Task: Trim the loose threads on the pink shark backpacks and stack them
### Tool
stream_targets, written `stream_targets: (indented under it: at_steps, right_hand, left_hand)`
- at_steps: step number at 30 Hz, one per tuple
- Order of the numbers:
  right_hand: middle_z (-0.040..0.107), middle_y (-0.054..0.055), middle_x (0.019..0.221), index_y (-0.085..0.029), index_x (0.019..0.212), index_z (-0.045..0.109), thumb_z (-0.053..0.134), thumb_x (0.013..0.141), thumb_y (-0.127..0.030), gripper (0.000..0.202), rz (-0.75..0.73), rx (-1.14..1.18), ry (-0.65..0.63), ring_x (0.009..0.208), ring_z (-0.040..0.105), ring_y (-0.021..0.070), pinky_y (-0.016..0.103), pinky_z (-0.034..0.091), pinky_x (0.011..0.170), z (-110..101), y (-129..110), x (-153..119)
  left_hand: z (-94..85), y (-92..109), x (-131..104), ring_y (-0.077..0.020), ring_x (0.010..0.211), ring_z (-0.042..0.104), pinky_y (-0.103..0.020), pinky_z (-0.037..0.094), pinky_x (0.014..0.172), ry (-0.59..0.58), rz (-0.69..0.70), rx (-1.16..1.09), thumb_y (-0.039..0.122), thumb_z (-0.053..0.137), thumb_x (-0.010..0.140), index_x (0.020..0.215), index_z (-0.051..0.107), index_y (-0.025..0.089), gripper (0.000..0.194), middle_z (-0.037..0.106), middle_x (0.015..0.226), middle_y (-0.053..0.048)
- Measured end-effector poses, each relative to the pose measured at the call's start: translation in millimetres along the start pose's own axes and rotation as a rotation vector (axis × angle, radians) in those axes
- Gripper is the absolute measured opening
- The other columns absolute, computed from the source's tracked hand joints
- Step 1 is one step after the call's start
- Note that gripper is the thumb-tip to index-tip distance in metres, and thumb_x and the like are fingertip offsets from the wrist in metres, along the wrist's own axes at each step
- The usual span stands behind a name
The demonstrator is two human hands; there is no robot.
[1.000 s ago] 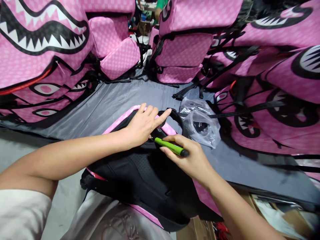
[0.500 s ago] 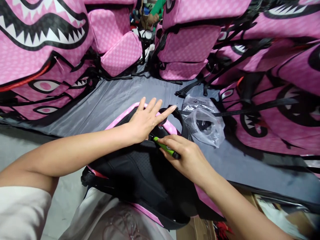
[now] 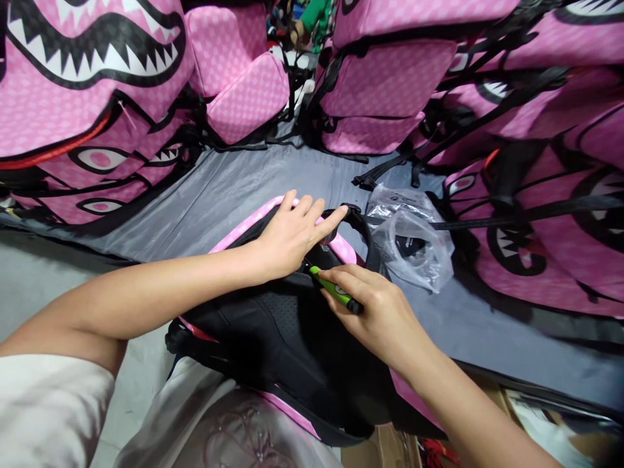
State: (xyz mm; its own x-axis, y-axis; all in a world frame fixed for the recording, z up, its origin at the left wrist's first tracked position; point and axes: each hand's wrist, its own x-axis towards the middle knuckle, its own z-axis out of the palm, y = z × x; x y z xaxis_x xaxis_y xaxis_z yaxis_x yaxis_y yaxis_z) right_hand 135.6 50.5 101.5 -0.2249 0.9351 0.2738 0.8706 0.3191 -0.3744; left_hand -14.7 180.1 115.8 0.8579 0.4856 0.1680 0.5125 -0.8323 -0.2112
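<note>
A black backpack with pink checked trim [image 3: 292,318] lies across my lap and the table edge, its black padded side up. My left hand [image 3: 295,237] rests on its upper part, fingers stretched out. Between the fingers of my right hand [image 3: 373,302] is a slim green tool with a black end [image 3: 336,289]. Its far tip meets the backpack just beside my left palm; what the tip touches there is hidden. The backpack's black top handle loop [image 3: 363,231] stands up to the right of my left fingers.
Pink shark-mouth backpacks are piled at the left [image 3: 92,117], at the back [image 3: 390,78] and at the right [image 3: 546,227]. A clear plastic bag [image 3: 414,247] lies on the grey table cover [image 3: 244,175]. Cardboard [image 3: 380,448] is below the table edge. A green sleeve [image 3: 314,16] shows far back.
The whole view has shifted a little, so things sit slightly further right. Both hands keep nearly the same place on the backpack, and the green tool stays in my right hand.
</note>
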Motion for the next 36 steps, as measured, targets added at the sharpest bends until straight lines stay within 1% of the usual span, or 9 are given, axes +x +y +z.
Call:
stream_targets:
  at_steps: [3,6,9,13,16,19,22,27,36]
  right_hand:
    - [0.073,0.007,0.097,-0.019,0.109,0.068,0.058,0.090,-0.018,0.022,0.005,0.004,0.016,0.083,0.070,0.0209,0.033,0.055,0.070,-1.4,-0.6,2.6]
    - [0.073,0.007,0.097,-0.020,0.107,0.069,0.059,0.090,-0.019,0.019,-0.001,0.131,0.031,0.084,0.070,0.0192,0.031,0.056,0.072,-0.9,2.0,9.4]
    - [0.074,0.006,0.096,-0.021,0.103,0.070,0.060,0.090,-0.020,0.016,-0.003,0.223,-0.008,0.083,0.071,0.0181,0.029,0.056,0.073,-0.5,3.9,16.6]
    - [0.073,0.007,0.099,-0.020,0.105,0.070,0.058,0.089,-0.017,0.021,0.026,0.072,-0.080,0.085,0.070,0.0212,0.033,0.055,0.073,-3.3,0.5,18.2]
    - [0.073,0.007,0.101,-0.023,0.107,0.070,0.057,0.090,-0.017,0.023,0.015,0.055,-0.071,0.088,0.071,0.0216,0.033,0.055,0.075,-3.4,-1.2,16.1]
    - [0.074,0.007,0.101,-0.023,0.106,0.070,0.058,0.090,-0.018,0.020,-0.001,0.129,-0.018,0.089,0.071,0.0205,0.033,0.055,0.077,1.5,0.4,15.3]
    - [0.074,0.008,0.103,-0.021,0.106,0.069,0.060,0.090,-0.018,0.019,-0.005,0.138,0.050,0.093,0.071,0.0213,0.035,0.054,0.080,5.7,2.4,15.3]
    - [0.076,0.006,0.098,-0.020,0.100,0.070,0.062,0.089,-0.017,0.014,-0.002,0.133,0.029,0.088,0.072,0.0204,0.034,0.053,0.080,1.9,2.7,17.9]
    - [0.075,0.006,0.106,-0.021,0.104,0.071,0.060,0.088,-0.012,0.022,-0.066,0.168,-0.017,0.099,0.071,0.0216,0.035,0.053,0.086,-1.1,6.7,22.3]
  left_hand:
    - [1.0,-0.9,0.5,-0.0320,0.124,0.047,-0.049,0.028,0.110,0.016,-0.011,-0.009,0.029,0.058,0.089,0.156,0.022,0.016,0.077,0.047,0.144,-0.016]
    - [2.5,-2.2,1.1,-0.0313,0.122,0.047,-0.048,0.028,0.110,0.023,-0.011,-0.008,0.030,0.056,0.090,0.156,0.023,0.016,0.075,0.049,0.141,-0.016]
    - [3.2,-2.3,1.7,-0.0308,0.121,0.048,-0.048,0.028,0.110,0.016,-0.017,-0.007,0.031,0.054,0.091,0.156,0.023,0.015,0.073,0.053,0.136,-0.015]
    - [2.3,-0.8,2.8,-0.0320,0.128,0.044,-0.048,0.025,0.113,-0.005,-0.040,0.001,0.033,0.056,0.090,0.156,0.024,0.016,0.075,0.047,0.145,-0.016]
    - [1.7,-1.1,5.3,-0.0335,0.132,0.040,-0.050,0.024,0.113,-0.032,-0.045,-0.006,0.026,0.054,0.091,0.155,0.025,0.016,0.071,0.039,0.152,-0.016]
    - [2.2,-3.6,9.0,-0.0333,0.126,0.046,-0.050,0.029,0.109,-0.062,-0.014,-0.021,0.021,0.049,0.092,0.155,0.026,0.015,0.067,0.042,0.150,-0.016]
    - [1.9,-5.9,11.6,-0.0343,0.124,0.047,-0.049,0.032,0.106,-0.084,0.011,-0.020,0.023,0.052,0.091,0.154,0.026,0.014,0.069,0.044,0.148,-0.017]
    - [-1.7,-6.2,11.2,-0.0336,0.123,0.047,-0.048,0.032,0.104,-0.088,0.017,-0.026,0.021,0.051,0.092,0.154,0.027,0.013,0.067,0.045,0.147,-0.017]
    - [-2.4,-6.9,10.2,-0.0341,0.124,0.046,-0.047,0.031,0.102,-0.089,0.018,-0.052,0.023,0.052,0.092,0.153,0.029,0.012,0.066,0.046,0.146,-0.018]
